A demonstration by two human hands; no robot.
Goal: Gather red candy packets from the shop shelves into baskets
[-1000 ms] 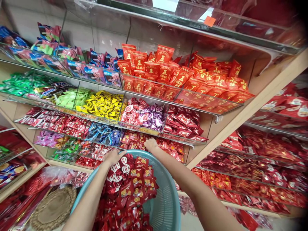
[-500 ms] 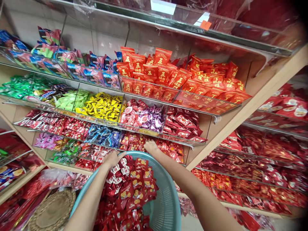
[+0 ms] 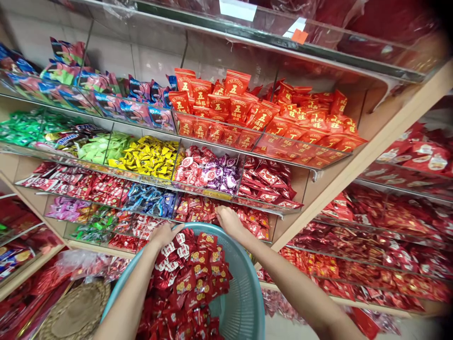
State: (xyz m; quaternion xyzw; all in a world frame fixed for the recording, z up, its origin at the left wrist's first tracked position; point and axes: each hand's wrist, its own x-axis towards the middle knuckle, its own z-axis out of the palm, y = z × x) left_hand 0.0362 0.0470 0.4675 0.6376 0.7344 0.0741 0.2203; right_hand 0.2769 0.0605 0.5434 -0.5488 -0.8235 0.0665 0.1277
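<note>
A teal plastic basket (image 3: 244,302) is tilted up against the shelves and heaped with red candy packets (image 3: 193,283). My left hand (image 3: 163,234) lies at the basket's far rim, its fingers curled over the edge beside the packets. Just past the rim, my right hand (image 3: 230,220) is down in a clear shelf bin of red and orange packets (image 3: 255,222). Its fingers are bent into the pile and their tips are hidden.
Tiers of clear bins hold sweets: yellow ones (image 3: 152,156), pink and purple ones (image 3: 208,170), blue ones (image 3: 148,198), tall red pouches (image 3: 247,113). A wooden upright (image 3: 354,165) splits this rack from another full of red packets (image 3: 371,245). A woven mat (image 3: 76,309) lies at the lower left.
My right hand has shifted slightly right and down within the bin of red packets. My left hand stays at the basket's rim. The view has drifted a little.
</note>
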